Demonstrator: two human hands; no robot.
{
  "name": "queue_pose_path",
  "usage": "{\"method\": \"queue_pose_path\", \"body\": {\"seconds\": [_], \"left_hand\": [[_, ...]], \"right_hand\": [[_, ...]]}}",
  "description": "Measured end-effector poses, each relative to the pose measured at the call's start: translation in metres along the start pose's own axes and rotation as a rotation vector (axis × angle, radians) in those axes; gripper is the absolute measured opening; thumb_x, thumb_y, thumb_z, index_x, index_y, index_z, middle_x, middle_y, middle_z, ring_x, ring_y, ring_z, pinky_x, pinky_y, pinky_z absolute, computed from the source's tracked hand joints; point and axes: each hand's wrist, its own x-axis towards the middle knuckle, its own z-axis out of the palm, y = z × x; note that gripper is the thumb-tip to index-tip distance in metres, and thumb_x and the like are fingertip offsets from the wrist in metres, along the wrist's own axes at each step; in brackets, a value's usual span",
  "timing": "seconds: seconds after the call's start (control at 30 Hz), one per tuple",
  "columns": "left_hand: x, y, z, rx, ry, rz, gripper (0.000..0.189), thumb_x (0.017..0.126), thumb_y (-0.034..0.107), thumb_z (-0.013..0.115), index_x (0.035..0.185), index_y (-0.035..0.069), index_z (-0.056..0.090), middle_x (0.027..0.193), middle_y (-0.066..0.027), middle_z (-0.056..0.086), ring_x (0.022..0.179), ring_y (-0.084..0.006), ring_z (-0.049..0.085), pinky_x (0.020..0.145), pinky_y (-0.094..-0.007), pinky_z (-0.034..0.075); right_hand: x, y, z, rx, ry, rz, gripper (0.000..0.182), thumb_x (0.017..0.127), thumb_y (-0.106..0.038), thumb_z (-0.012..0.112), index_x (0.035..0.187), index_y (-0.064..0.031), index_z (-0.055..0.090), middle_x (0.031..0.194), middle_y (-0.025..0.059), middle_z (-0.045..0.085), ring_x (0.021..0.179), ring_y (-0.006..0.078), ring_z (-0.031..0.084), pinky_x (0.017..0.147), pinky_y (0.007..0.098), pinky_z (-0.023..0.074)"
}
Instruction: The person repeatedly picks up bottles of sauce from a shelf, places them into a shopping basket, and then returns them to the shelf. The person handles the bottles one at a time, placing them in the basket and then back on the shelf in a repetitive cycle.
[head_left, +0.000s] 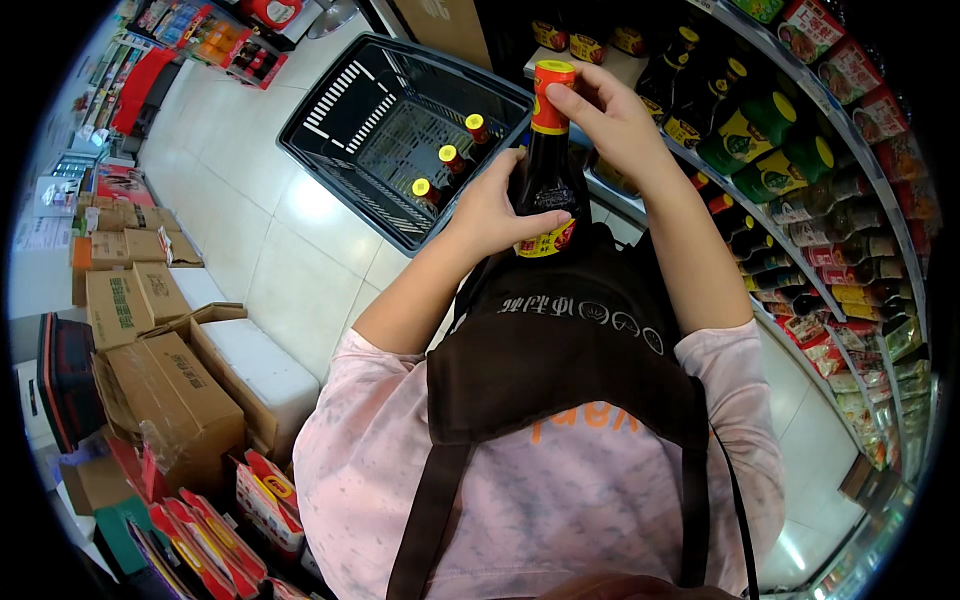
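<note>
A dark glass sauce bottle (553, 161) with a red and yellow cap is held upright in front of the brown apron (555, 337). My left hand (499, 206) wraps around its lower body, the thumb across the yellow label. Up at the red neck, my right hand (604, 112) grips the cap between thumb and fingers. Just beyond the left hand is a dark plastic shopping basket (300, 124). Inside it, along the near side, stand three similar bottles with yellow-topped red caps (448, 156).
Curved-looking store shelves (780, 202) with bottles, green-labelled jars and packets run along the right. Cardboard boxes (176, 397) and a white foam box (259, 360) stack up at left, with red-white cartons (202, 540) below. Pale floor tiles (232, 172) lie between boxes and basket.
</note>
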Motion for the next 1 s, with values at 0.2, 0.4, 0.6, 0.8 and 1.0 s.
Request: {"method": "queue_pose_path", "body": {"seconds": [0.2,0.4,0.6,0.8,1.0], "left_hand": [[0.003,0.024,-0.024,0.270,0.086,0.052,0.075,0.057,0.043,0.078,0.112,0.003,0.047,0.100,-0.0167,0.059,0.090,-0.0291,0.060,0.079,-0.0345,0.047],[0.006,0.022,-0.038,0.337,0.161,0.027,0.071,0.057,0.040,0.078,0.112,0.005,0.048,0.102,-0.0140,0.058,0.093,-0.0298,0.059,0.079,-0.0369,0.047],[0.010,0.010,-0.048,0.311,0.261,0.014,0.069,0.058,0.034,0.078,0.113,0.006,0.048,0.103,-0.0137,0.058,0.096,-0.0302,0.057,0.082,-0.0370,0.046],[0.011,0.014,-0.067,0.296,0.442,0.288,0.045,0.070,0.020,0.072,0.111,0.008,0.055,0.107,-0.0106,0.059,0.097,-0.0274,0.058,0.081,-0.0343,0.047],[0.013,0.004,-0.080,0.314,0.515,0.299,0.044,0.070,0.021,0.072,0.107,0.004,0.057,0.093,-0.0122,0.063,0.085,-0.0281,0.061,0.073,-0.0333,0.048]], "right_hand": [[-0.002,-0.034,0.003,-0.173,0.032,-0.115,0.046,0.077,-0.040,0.068,0.105,-0.0044,0.060,0.074,-0.0019,0.058,0.057,0.0041,0.043,0.051,0.0201,0.0364],[0.005,-0.051,0.020,-0.081,-0.041,-0.139,0.037,0.078,-0.027,0.069,0.104,-0.0034,0.058,0.076,0.0006,0.060,0.054,0.0044,0.050,0.050,0.0185,0.0396],[0.008,-0.051,0.042,-0.008,-0.155,-0.182,0.036,0.080,-0.018,0.066,0.109,-0.0014,0.053,0.089,0.0068,0.060,0.062,0.0101,0.060,0.055,0.0205,0.0452],[0.019,-0.042,0.062,-0.197,-0.137,-0.265,0.036,0.080,-0.020,0.064,0.109,-0.0034,0.053,0.100,0.0125,0.057,0.074,0.0210,0.061,0.067,0.0293,0.0484],[0.037,-0.041,0.076,-0.210,-0.166,-0.396,0.036,0.078,-0.019,0.064,0.109,-0.0038,0.054,0.098,0.0135,0.058,0.082,0.0279,0.059,0.073,0.0310,0.0477]]}}
